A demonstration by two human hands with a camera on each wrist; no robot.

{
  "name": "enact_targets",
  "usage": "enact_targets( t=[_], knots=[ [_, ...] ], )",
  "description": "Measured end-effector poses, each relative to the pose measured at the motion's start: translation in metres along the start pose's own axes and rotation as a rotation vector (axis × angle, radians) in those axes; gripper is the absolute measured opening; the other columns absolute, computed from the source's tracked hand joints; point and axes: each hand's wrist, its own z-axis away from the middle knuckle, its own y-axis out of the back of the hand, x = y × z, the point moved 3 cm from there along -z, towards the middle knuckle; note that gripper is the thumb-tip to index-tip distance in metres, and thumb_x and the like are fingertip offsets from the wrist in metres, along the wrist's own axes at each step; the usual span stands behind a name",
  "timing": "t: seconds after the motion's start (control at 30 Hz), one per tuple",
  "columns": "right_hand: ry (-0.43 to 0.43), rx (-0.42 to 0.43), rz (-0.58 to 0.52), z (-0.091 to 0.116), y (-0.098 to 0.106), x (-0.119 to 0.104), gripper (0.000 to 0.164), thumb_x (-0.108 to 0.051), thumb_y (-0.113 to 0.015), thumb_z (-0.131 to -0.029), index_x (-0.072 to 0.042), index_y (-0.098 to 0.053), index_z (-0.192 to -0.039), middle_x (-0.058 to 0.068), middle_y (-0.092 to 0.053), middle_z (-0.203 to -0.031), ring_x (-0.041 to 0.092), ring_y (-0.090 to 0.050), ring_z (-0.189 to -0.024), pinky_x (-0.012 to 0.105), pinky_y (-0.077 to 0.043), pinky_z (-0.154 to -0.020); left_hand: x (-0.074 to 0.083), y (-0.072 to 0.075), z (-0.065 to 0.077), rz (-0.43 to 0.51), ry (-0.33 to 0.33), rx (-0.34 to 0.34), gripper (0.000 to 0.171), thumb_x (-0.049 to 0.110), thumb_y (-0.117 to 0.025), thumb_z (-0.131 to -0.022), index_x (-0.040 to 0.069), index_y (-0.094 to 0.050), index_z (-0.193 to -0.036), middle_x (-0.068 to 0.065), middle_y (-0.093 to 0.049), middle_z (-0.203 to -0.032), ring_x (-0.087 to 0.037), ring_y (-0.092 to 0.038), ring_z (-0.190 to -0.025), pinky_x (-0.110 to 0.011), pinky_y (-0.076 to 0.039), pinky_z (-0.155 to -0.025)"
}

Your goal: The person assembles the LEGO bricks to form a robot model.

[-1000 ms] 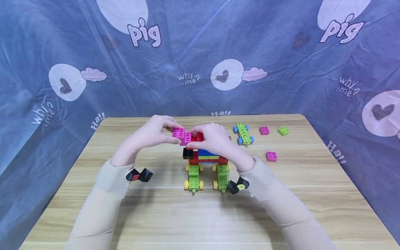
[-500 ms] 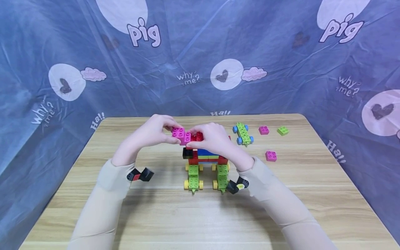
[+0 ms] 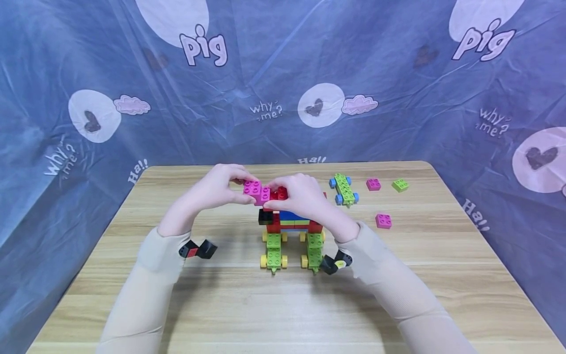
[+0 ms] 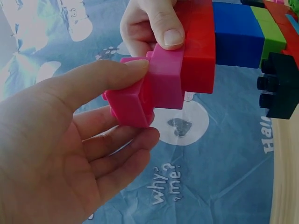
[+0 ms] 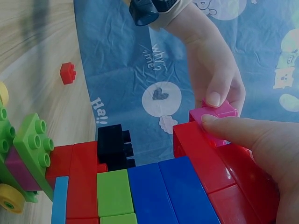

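My left hand (image 3: 221,186) pinches the outer pink brick (image 4: 131,105) between the thumb above and the fingers below. That brick sits stepped against a second pink brick (image 4: 167,77), which adjoins the red bricks (image 4: 200,51) at the top of a toy brick model. My right hand (image 3: 297,192) grips the model there, its thumb (image 5: 233,129) on the second pink brick and its palm side over the red bricks. Lower down, the model has blue bricks (image 5: 163,191), a black brick (image 3: 266,217) jutting left, and two green wheeled bases (image 3: 273,253) with yellow wheels.
A green car base (image 3: 344,189) with blue wheels lies right of the model. Beyond it are two loose pink bricks, one nearer (image 3: 383,221), and a green brick (image 3: 400,185). A small red brick (image 5: 67,73) lies on the wooden table. Blue printed cloth hangs behind.
Both hands stay at the pink bricks. The left hand shifts only very slightly; the model and the loose bricks stay where they are.
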Motion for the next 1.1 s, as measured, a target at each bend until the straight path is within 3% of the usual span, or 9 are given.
enact_targets(
  t=[0.7, 0.83, 0.93, 1.1],
  knots=[
    [0.022, -0.017, -0.006, -0.001, 0.001, -0.002, 0.050, -0.046, -0.073, -0.082, -0.013, -0.069, -0.119, 0.002, -0.074, -0.104, 0.012, -0.058, -0.067, 0.024, -0.044, -0.054, -0.005, -0.003, 0.004, 0.023, -0.068, 0.042, 0.042, 0.016, -0.081, -0.076, 0.004, -0.068, -0.115, -0.008, -0.069, -0.109, -0.023, -0.061, -0.103, -0.040, -0.052, -0.092],
    [0.019, -0.017, -0.101, 0.001, 0.004, -0.001, 0.059, -0.044, -0.075, -0.081, -0.011, -0.062, -0.128, 0.004, -0.070, -0.116, 0.017, -0.065, -0.091, 0.032, -0.053, -0.072, -0.006, -0.004, 0.006, -0.001, -0.089, 0.048, 0.044, 0.018, -0.080, -0.077, 0.004, -0.067, -0.117, -0.008, -0.069, -0.111, -0.024, -0.062, -0.104, -0.041, -0.052, -0.091],
    [0.031, -0.002, -0.224, 0.003, 0.008, 0.001, 0.067, -0.037, -0.077, -0.080, -0.009, -0.054, -0.136, 0.006, -0.063, -0.129, 0.021, -0.059, -0.116, 0.039, -0.051, -0.094, -0.005, -0.005, 0.009, -0.008, -0.093, 0.040, 0.050, 0.019, -0.079, -0.079, 0.003, -0.063, -0.124, -0.010, -0.067, -0.119, -0.025, -0.061, -0.108, -0.043, -0.051, -0.091],
    [0.099, 0.094, -0.342, 0.008, 0.018, 0.006, 0.067, -0.027, -0.076, -0.083, -0.007, -0.047, -0.140, 0.009, -0.055, -0.138, 0.024, -0.052, -0.124, 0.044, -0.043, -0.105, -0.002, -0.004, 0.011, 0.014, -0.096, 0.042, 0.057, 0.020, -0.078, -0.080, 0.004, -0.057, -0.131, -0.012, -0.062, -0.129, -0.026, -0.058, -0.114, -0.044, -0.050, -0.092]
  ],
)
